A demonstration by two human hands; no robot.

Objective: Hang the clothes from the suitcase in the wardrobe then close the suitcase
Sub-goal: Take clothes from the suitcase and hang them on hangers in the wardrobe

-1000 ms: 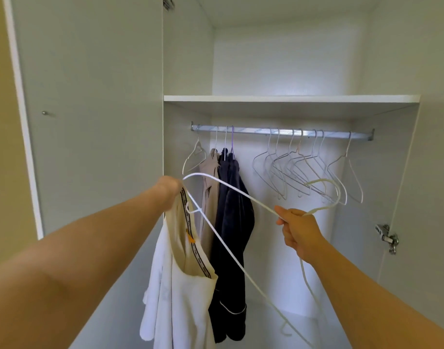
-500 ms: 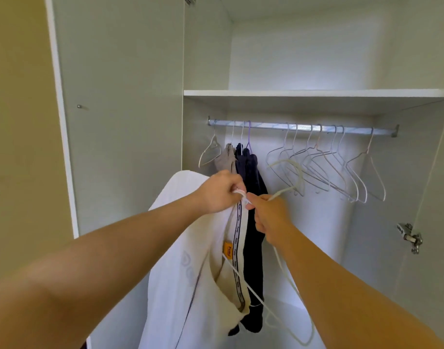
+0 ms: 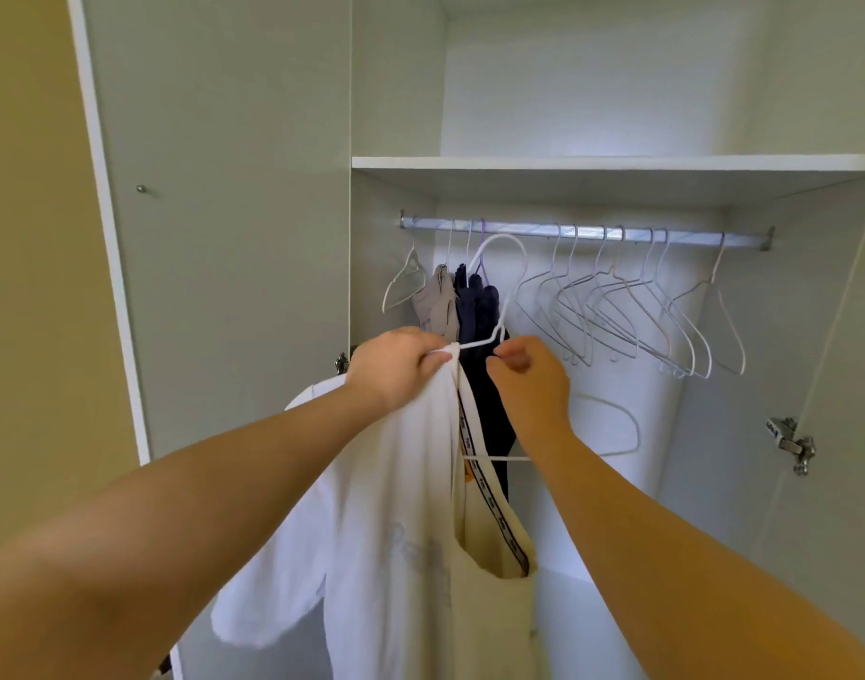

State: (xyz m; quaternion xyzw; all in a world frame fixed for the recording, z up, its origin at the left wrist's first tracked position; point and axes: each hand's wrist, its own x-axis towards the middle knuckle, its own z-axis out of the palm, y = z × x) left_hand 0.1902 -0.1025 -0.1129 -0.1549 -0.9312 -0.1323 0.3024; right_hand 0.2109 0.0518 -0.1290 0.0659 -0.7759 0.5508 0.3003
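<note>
The left hand [image 3: 396, 368] is gripping the white garment [image 3: 371, 507] at its collar, the cloth hanging below the fist. The right hand [image 3: 528, 380], just beside it, is pinching the wire hanger [image 3: 505, 314]; the soft, light fabric is likely slipping unless held at the collar seam

I cannot see the fingertips of the left grip [image 3: 396, 365]: they are buried in the bunched collar of the white shirt [image 3: 381, 507]. That cloth also covers the left shoulder of the white hanger [image 3: 499, 457], and the right grip [image 3: 528, 380] and its forearm block part of the bottom bar. The shirt's hem runs off the bottom edge, its faint grey print [image 3: 416, 547] is too washed out to read, the lettering on the collar tape [image 3: 489, 493] is too small, and the dark garment [image 3: 474, 306] is mostly hidden behind shirt and grips.
</note>
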